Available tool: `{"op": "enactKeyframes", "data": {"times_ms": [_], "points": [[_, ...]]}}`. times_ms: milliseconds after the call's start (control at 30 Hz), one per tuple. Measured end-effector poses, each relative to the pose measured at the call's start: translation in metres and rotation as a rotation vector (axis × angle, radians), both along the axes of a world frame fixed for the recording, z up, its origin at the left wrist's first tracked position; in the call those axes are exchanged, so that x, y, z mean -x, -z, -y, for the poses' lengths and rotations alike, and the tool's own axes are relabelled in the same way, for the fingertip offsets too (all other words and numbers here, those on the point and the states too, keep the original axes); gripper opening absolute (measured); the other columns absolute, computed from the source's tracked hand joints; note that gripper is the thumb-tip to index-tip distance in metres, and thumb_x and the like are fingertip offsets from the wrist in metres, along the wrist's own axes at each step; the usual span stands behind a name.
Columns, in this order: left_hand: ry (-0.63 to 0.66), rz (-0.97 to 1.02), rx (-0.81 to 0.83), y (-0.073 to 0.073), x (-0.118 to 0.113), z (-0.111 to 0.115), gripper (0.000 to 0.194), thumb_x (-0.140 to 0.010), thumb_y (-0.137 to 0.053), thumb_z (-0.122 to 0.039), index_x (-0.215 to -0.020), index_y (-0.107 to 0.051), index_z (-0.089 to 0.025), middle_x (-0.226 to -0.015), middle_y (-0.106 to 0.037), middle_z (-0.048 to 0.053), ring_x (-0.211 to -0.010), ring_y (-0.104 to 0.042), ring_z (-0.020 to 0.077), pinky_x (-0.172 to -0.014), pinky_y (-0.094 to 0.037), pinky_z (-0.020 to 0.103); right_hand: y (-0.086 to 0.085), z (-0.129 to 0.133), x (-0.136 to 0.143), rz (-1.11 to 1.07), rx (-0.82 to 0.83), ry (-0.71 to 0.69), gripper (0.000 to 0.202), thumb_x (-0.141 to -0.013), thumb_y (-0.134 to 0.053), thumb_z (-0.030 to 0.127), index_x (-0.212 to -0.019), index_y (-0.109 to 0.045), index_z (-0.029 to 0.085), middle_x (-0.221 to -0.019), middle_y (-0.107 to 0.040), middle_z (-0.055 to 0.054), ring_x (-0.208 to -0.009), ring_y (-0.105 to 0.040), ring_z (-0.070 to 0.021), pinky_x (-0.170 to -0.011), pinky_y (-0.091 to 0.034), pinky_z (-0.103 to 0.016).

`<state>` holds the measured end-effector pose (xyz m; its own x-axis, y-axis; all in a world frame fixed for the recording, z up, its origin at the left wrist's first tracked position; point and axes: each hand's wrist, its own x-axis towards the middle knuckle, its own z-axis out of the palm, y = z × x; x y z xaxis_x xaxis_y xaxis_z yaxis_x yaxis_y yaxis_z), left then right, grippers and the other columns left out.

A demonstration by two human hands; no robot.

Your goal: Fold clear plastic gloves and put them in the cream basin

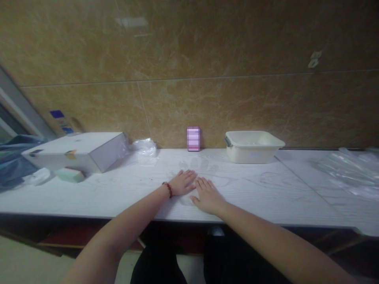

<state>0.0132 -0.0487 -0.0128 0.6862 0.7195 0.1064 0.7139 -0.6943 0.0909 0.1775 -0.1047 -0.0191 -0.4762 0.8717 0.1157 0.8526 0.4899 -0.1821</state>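
My left hand [182,183], with a red beaded bracelet [168,189] at its wrist, lies flat on the white wood-grain table [251,193]. Beside it my right hand [208,196] also rests palm down, its fingertips close to the left hand's fingers. Both hands are open, and no held object shows in either. Faint, see-through patches [197,163] show on the tabletop just beyond the fingers; I cannot tell what they are. Behind them a phone-like device [193,139] with a blurred screen stands upright against the wall.
A cream plastic basin [251,154] stands at the back right. Clear plastic bags [352,169] lie at the far right, with more clear plastic [144,148] at the back left. At the left are a white box [77,148] and a pale green sponge-like block [70,174].
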Motion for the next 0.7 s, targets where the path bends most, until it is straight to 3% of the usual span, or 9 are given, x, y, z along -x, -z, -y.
{"op": "enactKeyframes", "data": {"times_ms": [167,533,700], "points": [[-0.045,-0.071,0.037,-0.006,0.014,-0.018,0.061,-0.077,-0.027,-0.055,-0.128,-0.020,-0.023,-0.134,-0.020,0.007,-0.122,-0.016,0.0215,-0.096,-0.009,0.043,-0.002,0.001,0.000,0.014,0.007,0.014,0.071,-0.076,-0.020,0.054,-0.128,-0.022,0.006,-0.134,-0.018,-0.012,-0.123,-0.008,-0.0245,-0.098,-0.003,-0.040],[-0.129,-0.103,0.080,-0.007,0.036,-0.063,0.060,-0.076,-0.028,-0.054,-0.128,-0.020,-0.024,-0.134,-0.021,0.006,-0.122,-0.016,0.0196,-0.097,-0.008,0.042,-0.001,0.001,-0.001,0.004,-0.002,0.010,0.071,-0.077,-0.016,0.055,-0.128,-0.023,0.006,-0.134,-0.017,-0.013,-0.123,-0.009,-0.0245,-0.098,-0.002,-0.039],[-0.367,-0.056,0.006,-0.007,0.048,-0.070,0.049,-0.082,-0.022,-0.043,-0.126,-0.024,-0.021,-0.133,-0.023,0.006,-0.123,-0.015,0.0196,-0.097,-0.009,0.043,0.000,0.001,-0.001,0.005,0.014,0.020,0.071,-0.076,-0.018,0.055,-0.128,-0.022,0.007,-0.135,-0.015,-0.012,-0.123,-0.008,-0.0239,-0.099,-0.003,-0.039]]}}
